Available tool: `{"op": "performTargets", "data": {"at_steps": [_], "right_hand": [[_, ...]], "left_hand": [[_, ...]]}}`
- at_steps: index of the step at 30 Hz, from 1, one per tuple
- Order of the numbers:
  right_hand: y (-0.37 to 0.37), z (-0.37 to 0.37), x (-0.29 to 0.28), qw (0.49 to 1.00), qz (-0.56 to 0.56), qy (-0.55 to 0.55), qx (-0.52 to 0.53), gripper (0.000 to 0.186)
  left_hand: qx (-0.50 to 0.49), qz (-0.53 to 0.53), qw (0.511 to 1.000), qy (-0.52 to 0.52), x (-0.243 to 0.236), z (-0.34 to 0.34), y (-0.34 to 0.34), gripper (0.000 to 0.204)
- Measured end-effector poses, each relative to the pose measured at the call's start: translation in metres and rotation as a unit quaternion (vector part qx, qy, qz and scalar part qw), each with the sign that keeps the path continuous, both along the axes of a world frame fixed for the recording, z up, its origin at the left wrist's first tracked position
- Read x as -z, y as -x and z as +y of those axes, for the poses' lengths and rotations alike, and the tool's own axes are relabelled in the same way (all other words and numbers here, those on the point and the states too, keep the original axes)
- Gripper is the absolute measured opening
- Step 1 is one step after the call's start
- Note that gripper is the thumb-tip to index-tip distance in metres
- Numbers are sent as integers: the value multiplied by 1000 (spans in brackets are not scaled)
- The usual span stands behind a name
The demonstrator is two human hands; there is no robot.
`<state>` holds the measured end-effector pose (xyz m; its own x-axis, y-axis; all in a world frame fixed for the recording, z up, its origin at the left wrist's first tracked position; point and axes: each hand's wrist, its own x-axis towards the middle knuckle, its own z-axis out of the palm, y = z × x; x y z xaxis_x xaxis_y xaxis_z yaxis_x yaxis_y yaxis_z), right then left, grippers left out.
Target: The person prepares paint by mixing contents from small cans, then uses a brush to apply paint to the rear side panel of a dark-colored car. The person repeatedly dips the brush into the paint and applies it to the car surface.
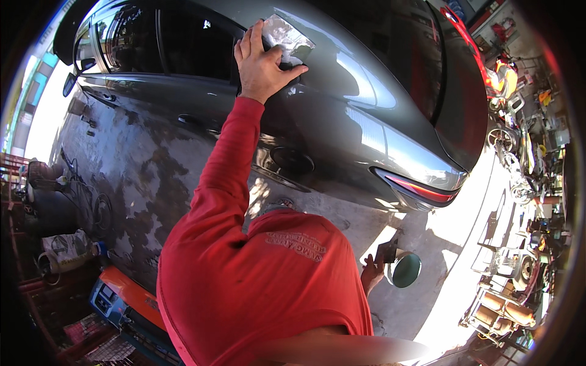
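My left hand (259, 70) is raised against the rear side of a dark grey car (329, 122), beside the back window. Its fingers and thumb reach round the edge of a squarish sheet (288, 38) with a pale, shiny, blotchy face. Whether the sheet touches the paint cannot be made out. Low at the right, partly behind my red-sleeved body, my right hand (371, 274) closes on a dark, flat, block-like piece (386, 251). Right beside it is a round container (406, 269) with a greenish inside; whether the hand also supports it is unclear.
The car's red tail light (421, 189) and rear wheel (292, 160) are close in front. An orange-and-blue machine (125, 293) stands at lower left. Bicycle parts and metal frames (503, 305) crowd the right side. Hoses or cables (91, 204) lie on the stained floor at left.
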<state>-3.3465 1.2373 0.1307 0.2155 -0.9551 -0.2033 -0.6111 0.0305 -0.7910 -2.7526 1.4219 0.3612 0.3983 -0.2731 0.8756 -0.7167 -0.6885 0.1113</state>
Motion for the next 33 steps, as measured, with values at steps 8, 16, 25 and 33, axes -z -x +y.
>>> {"op": "performTargets", "data": {"at_steps": [8, 16, 25, 33], "right_hand": [[0, 36, -2, 995, 25, -99, 2, 55], [-1, 60, 15, 996, 35, -76, -33, 49], [13, 55, 57, 997, 57, -43, -42, 49], [26, 85, 79, 996, 50, -70, 1, 55]], "left_hand": [[-18, 17, 1000, 18, -5, 3, -6, 60], [-59, -36, 997, 20, -13, 14, -25, 59], [-67, 41, 997, 8, -16, 7, -20, 61], [-50, 55, 997, 0, -12, 10, -22, 60]]}}
